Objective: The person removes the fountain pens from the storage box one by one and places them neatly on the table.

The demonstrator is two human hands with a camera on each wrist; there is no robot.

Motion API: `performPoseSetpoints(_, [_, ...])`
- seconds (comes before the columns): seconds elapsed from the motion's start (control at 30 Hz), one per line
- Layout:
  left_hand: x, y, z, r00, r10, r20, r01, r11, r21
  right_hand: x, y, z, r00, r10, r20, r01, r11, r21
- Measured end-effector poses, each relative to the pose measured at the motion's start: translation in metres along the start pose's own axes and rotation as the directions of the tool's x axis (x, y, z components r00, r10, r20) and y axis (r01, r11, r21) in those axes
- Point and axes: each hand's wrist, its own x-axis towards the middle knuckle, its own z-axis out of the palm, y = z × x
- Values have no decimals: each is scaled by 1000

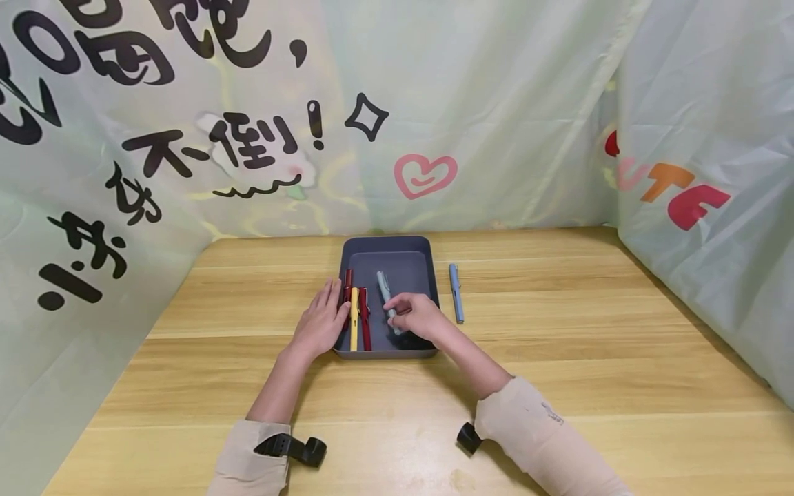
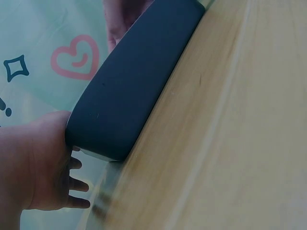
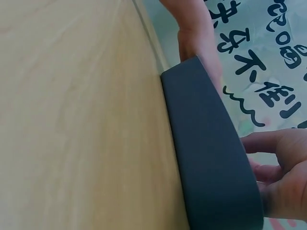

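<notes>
A dark grey-blue rectangular tray (image 1: 386, 355) sits on the wooden table. My left hand (image 1: 319, 322) rests along its left side, fingers fairly straight outside the wall and thumb over the rim. Inside the tray, my right hand (image 1: 418, 317) pinches a pale blue-grey pen (image 1: 384, 286) near its lower end, between thumb and fingers. At the tray's left lie a yellow pen (image 1: 354, 320) and two dark red pens, one dark red pen (image 1: 364, 324) right of the yellow one, the other partly hidden by my left hand. In the right wrist view, the tray's wall hides my right fingertips.
A blue pen (image 1: 456, 295) lies on the table (image 1: 558, 324) to the right of the tray. Behind the table hangs a printed curtain (image 1: 515, 138) with lettering and a pink heart. Black camera straps sit on both sleeves.
</notes>
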Motion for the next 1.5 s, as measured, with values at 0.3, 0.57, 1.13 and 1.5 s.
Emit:
performPoseSetpoints(0.3, [0,0,0,1000,4,6,-4,1000,-3,-8,-5,-10,1000,-11,1,11,1000,14])
performPoseSetpoints(0.57, [-1,1,-1,1000,13,5,-13,1000,2,-13,-2,-21,1000,-30,7,29,999,42])
performPoseSetpoints(1.13, [0,0,-1,1000,6,14,-6,1000,10,-26,3,-50,996,-43,-72,45,999,17])
performPoseSetpoints(1.5, [0,0,0,1000,12,6,-12,1000,11,-32,13,-73,993,-65,-98,65,998,-6])
